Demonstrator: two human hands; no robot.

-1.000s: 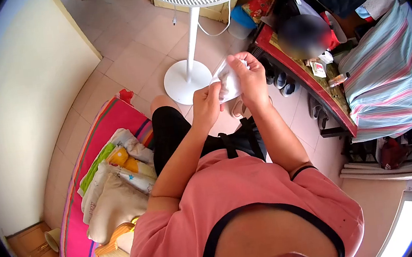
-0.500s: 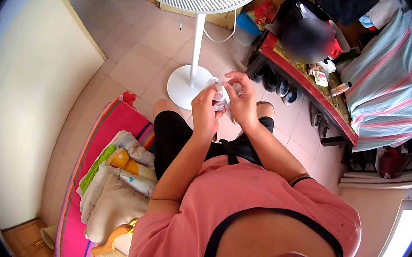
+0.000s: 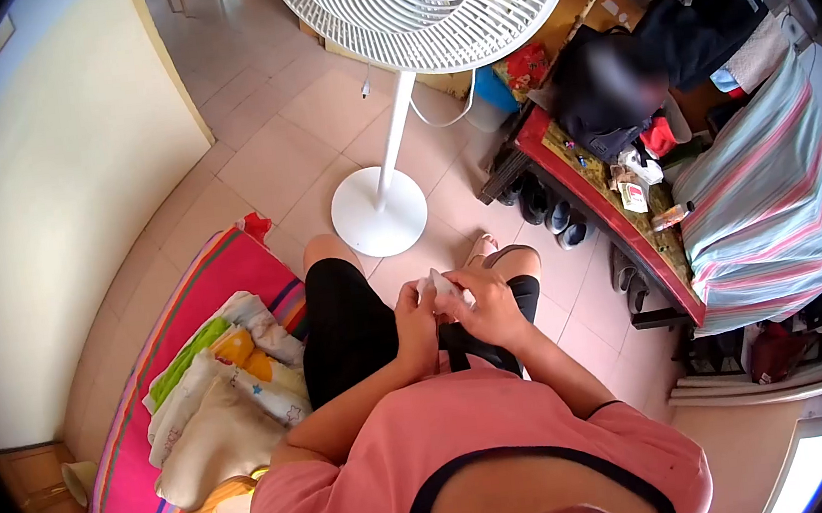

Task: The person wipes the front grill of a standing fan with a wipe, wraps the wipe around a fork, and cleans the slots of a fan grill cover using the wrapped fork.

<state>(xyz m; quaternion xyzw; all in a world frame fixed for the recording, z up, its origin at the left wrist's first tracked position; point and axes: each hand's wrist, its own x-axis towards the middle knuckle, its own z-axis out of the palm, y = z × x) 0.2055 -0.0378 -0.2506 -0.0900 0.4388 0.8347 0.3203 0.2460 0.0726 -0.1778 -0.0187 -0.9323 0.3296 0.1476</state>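
widest thing in view: a pink mat with striped borders (image 3: 141,455), low on the person's left. next, a white standing fan (image 3: 379,211), its round base on the tiles beyond the knees. to the right, a red-edged table (image 3: 620,240), shoes (image 3: 534,202) on the floor under and beside it, a pale striped cloth (image 3: 762,210) draped at its near end. smaller: a pile of folded cloths (image 3: 219,427) on the mat, some printed. then the hands, close together over the lap; left hand (image 3: 417,331) closed, thumb and fingers pinching; right hand (image 3: 488,306) curled round the other side, also gripping. between them, a small crumpled white piece (image 3: 450,294), largely hidden by fingers; tissue, thin cloth or film, cannot tell which. judged very light, soft and limp, little slip, may tear if it is paper; best taken by a loose edge or corner, fingertips only, no hard pull. smallest: a bottle (image 3: 671,216) lying on the table, its label too small to read, and a white packet (image 3: 633,196) with a red mark, lettering unreadable. no brand legible anywhere, fan included.
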